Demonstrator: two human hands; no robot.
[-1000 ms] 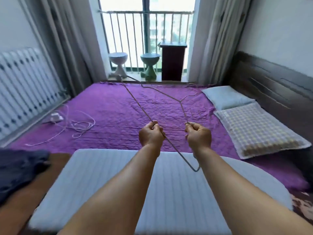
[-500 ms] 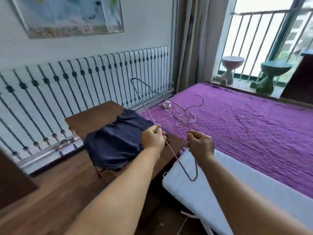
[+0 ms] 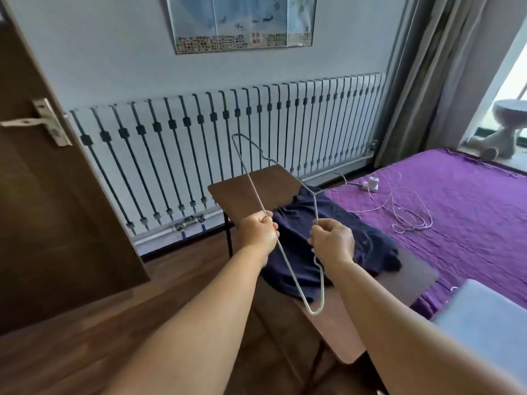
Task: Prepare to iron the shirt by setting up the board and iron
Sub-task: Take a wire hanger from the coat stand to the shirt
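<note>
Both hands out front, fists curled round a wire hanger (image 3: 258, 201). Left hand (image 3: 258, 233) grips the long straight bar, right hand (image 3: 332, 242) grips the shorter sloped side. Hanger held clear of everything, one rounded end pointing up and away past the left hand, other rounded end hanging below and between the wrists. Hook sticks out beyond the right hand, toward the bed.

Directly under and just beyond the hands: navy shirt (image 3: 368, 249), crumpled in a heap on a brown table (image 3: 256, 186). Shirt not touched by either hand. Table top bare at the far corner above the left hand and at the near end under the right forearm.

Below the right forearm, bottom right corner: pale padded board (image 3: 484, 323), only an edge in view, lying on the bed. Iron not made out anywhere.

Right of the right hand: purple bed (image 3: 470, 201), with a white cord (image 3: 405, 212) looped loosely on it and a white plug block (image 3: 372, 183) at the cord's far end. Nothing inside anything here, no containers in view.

Beyond the hands: white radiator (image 3: 199, 129) with dark bars along the wall, poster (image 3: 242, 21) above it. Left of the left hand: brown door (image 3: 42, 195) with a metal handle (image 3: 37, 121). Far right: grey curtain (image 3: 422, 81), and a pale stool (image 3: 504, 121) by the window. Wood floor (image 3: 99, 323) under the left forearm.
</note>
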